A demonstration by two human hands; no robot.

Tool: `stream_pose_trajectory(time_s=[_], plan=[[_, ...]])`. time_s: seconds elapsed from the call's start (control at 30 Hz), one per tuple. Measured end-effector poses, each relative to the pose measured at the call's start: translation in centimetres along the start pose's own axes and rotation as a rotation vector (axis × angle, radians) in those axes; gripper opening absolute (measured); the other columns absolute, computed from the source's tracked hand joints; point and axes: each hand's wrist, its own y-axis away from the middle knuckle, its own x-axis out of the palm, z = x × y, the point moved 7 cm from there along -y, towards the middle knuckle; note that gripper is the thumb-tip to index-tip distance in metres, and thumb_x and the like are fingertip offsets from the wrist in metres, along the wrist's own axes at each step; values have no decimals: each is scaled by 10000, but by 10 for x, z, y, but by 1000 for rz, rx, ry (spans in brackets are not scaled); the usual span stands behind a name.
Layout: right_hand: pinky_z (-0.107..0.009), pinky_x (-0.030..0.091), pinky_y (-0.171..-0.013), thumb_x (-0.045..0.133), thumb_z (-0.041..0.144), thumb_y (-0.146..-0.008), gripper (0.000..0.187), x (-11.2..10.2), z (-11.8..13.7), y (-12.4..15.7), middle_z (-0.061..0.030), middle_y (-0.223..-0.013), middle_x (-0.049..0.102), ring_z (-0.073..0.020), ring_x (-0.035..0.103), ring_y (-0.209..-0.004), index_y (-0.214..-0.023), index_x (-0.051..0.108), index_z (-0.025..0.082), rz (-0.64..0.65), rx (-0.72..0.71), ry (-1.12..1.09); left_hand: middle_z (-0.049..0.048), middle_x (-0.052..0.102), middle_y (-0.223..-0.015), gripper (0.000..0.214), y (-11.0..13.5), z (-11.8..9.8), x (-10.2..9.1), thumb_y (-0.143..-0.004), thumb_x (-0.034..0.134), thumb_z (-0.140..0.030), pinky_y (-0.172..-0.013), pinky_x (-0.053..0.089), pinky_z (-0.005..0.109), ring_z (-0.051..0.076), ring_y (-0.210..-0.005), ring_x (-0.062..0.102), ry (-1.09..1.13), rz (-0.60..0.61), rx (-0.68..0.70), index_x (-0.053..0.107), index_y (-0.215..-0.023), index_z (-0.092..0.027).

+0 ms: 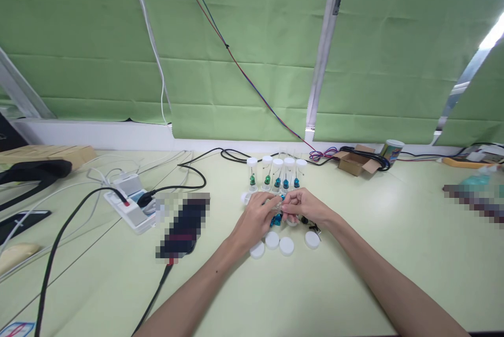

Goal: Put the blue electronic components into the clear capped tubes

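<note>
My left hand (pixel 258 216) and my right hand (pixel 305 204) meet above the middle of the table, fingertips almost touching. The fingers of both are closed in a pinch around something small, which they mostly hide; a bit of blue shows between them. Just below the fingertips lie shiny blue pieces (pixel 276 220). Behind the hands stand several clear tubes with white lids (pixel 252 174), holding small green or blue pieces with thin dark wires. Several loose white round caps (pixel 286 246) lie in front of the hands. Small dark parts (pixel 315 228) lie beneath my right wrist.
A white power strip (pixel 132 211) with plugs and cables stands at the left, near a blurred dark device (pixel 185 227). An open cardboard box (pixel 356 162) and a can (pixel 392 151) sit at the back right. A black cable (pixel 205 179) runs along the back.
</note>
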Motion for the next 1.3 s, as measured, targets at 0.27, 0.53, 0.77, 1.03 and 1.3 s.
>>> stream_pose_trajectory(time_s=[0.27, 0.53, 0.77, 1.03, 1.3], plan=[[-225, 394, -450, 777, 443, -651, 362, 0, 0, 0, -43, -621, 684, -97, 517, -458, -658, 574, 145, -24, -7, 24, 66, 622, -1031, 272, 0, -1, -1, -892, 484, -123, -858, 441, 367, 192, -969, 555, -7, -17, 14, 567, -1128, -228], [-223, 385, -437, 765, 466, -653, 373, 0, 1, 0, -39, -605, 681, -98, 513, -447, -641, 560, 154, -55, -23, 50, 63, 617, -1045, 278, 0, 1, 1, -884, 493, -106, -870, 430, 358, 188, -981, 540, -11, -5, 7, 561, -1129, -219], [-217, 368, -409, 747, 469, -676, 370, 0, 1, -1, -38, -586, 681, -96, 501, -426, -630, 550, 160, -99, -37, 77, 67, 613, -1057, 318, 1, 3, 1, -873, 496, -90, -874, 436, 364, 195, -993, 542, -9, -14, 2, 547, -1156, -226], [-209, 360, -386, 739, 474, -678, 374, 0, 1, -1, -35, -562, 677, -90, 489, -400, -615, 541, 163, -138, -27, 95, 66, 609, -1072, 353, 1, 4, 1, -856, 504, -71, -867, 446, 373, 207, -1003, 548, -16, -20, -5, 535, -1166, -237], [-198, 343, -367, 731, 481, -683, 381, -1, 0, -2, -28, -526, 665, -82, 471, -374, -604, 532, 166, -174, -26, 108, 67, 600, -1086, 365, 2, 5, 2, -854, 512, -71, -863, 452, 377, 211, -1009, 543, -17, -19, -13, 520, -1178, -239]])
